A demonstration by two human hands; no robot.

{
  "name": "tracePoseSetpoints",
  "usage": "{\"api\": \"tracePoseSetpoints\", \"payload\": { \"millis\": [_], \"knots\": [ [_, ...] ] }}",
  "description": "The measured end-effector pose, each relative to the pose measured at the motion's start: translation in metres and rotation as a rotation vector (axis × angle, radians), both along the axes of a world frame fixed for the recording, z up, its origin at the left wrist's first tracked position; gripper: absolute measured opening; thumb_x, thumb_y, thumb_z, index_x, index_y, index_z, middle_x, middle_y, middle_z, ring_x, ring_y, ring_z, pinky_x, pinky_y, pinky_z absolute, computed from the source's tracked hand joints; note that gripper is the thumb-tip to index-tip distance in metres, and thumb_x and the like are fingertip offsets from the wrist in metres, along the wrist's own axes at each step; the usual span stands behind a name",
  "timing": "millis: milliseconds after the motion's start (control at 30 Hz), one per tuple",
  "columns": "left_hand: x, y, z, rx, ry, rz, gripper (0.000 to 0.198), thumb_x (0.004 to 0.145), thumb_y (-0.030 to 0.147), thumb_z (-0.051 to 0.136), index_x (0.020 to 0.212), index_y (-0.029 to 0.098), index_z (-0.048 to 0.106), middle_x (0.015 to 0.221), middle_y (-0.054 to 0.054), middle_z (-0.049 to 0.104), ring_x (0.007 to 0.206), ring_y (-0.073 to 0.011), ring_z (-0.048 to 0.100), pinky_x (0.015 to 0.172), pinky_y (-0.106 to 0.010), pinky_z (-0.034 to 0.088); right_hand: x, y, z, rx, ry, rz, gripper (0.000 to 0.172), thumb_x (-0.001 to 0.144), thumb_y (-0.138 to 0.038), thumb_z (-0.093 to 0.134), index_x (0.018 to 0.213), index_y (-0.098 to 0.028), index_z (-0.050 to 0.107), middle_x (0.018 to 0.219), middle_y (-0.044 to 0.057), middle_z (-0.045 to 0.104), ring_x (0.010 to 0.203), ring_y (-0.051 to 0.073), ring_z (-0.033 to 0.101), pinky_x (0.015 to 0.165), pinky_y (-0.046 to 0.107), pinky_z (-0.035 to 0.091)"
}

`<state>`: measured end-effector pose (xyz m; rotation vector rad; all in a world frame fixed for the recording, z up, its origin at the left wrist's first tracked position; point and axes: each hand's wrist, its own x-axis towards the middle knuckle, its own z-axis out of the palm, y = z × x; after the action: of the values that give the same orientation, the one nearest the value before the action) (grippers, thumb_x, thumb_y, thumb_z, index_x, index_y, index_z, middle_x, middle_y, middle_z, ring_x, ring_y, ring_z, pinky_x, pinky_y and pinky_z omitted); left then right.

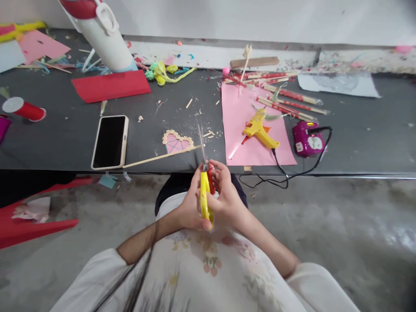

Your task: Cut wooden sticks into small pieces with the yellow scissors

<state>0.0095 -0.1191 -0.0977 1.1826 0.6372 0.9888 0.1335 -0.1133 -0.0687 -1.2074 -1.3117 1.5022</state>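
Both my hands meet just below the front edge of the dark table. My left hand and my right hand are closed around scissors with yellow and red handles. Their blades point up over the table edge. Just beyond the blades lies a pink heart shape rimmed with small wooden pieces, fixed to a long thin stick. Whether anything is between the blades is unclear.
A phone lies face up at the left. A yellow glue gun rests on pink paper, its black cord running to a purple plug box. Red paper, patterned sticks, a red spool and scraps lie behind.
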Motion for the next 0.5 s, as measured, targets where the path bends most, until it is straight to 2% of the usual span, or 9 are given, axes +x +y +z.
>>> {"api": "tracePoseSetpoints", "payload": {
  "millis": [200, 367, 500],
  "knots": [
    [-0.005, 0.0, -0.007, 0.028, 0.082, 0.024, 0.109, 0.052, 0.09, 0.06, 0.136, 0.02, 0.049, 0.127, -0.018, 0.058, 0.134, -0.0376, 0.046, 0.105, -0.052, 0.048, 0.0, 0.0, 0.009, -0.094, -0.142, -0.026, 0.065, 0.07, -0.032, 0.071, 0.122, -0.019, 0.035, 0.119, 0.013, 0.061, 0.103, 0.021, 0.064, 0.089, 0.037, 0.052],
    [-0.009, 0.002, -0.009, 0.094, 0.136, 0.084, 0.106, 0.055, 0.09, 0.056, 0.134, 0.02, 0.05, 0.128, -0.019, 0.058, 0.135, -0.0362, 0.045, 0.106, -0.05, 0.048, 0.006, 0.005, 0.016, -0.151, -0.351, 0.111, 0.054, 0.068, -0.041, 0.071, 0.113, -0.019, 0.048, 0.098, 0.004, 0.065, 0.082, 0.019, 0.062, 0.074, 0.033, 0.05],
    [-0.007, 0.005, -0.002, 0.063, 0.082, 0.022, 0.106, 0.054, 0.087, 0.061, 0.135, 0.019, 0.049, 0.13, -0.02, 0.057, 0.137, -0.0377, 0.042, 0.109, -0.05, 0.045, 0.008, 0.009, 0.016, -0.096, -0.41, 0.157, 0.037, 0.07, -0.045, 0.067, 0.093, -0.02, 0.051, 0.081, -0.001, 0.061, 0.068, 0.015, 0.055, 0.061, 0.028, 0.043]
  ]
}}
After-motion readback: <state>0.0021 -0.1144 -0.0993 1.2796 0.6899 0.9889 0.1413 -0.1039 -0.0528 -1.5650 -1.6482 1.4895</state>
